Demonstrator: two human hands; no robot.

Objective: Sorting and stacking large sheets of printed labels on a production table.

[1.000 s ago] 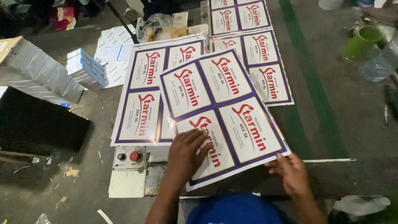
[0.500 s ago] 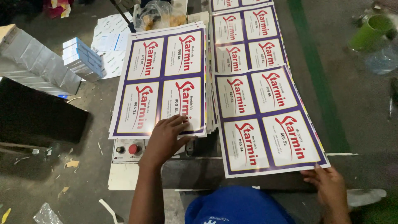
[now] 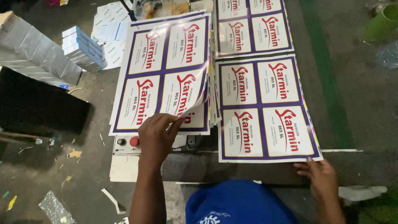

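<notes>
Label stack [image 3: 166,74] left; single sheet [image 3: 265,108] right, just beside.

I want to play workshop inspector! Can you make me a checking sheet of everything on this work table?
Surface: dark, worn table with a green stripe running along it.
Job's things: stack of printed label sheets, its top sheet curled up at the near corner; single sheet lying flat beside it; more sheets beyond.
Clutter: small blue-and-white boxes, silver-wrapped bundle, paper scraps, green cup.
Grippers: left hand lifts the stack's top sheet corner; right hand touches the flat sheet's near edge.
Cables: nothing seen.
Surroundings: control box with a red and a black button; blue cap at the bottom.
</notes>
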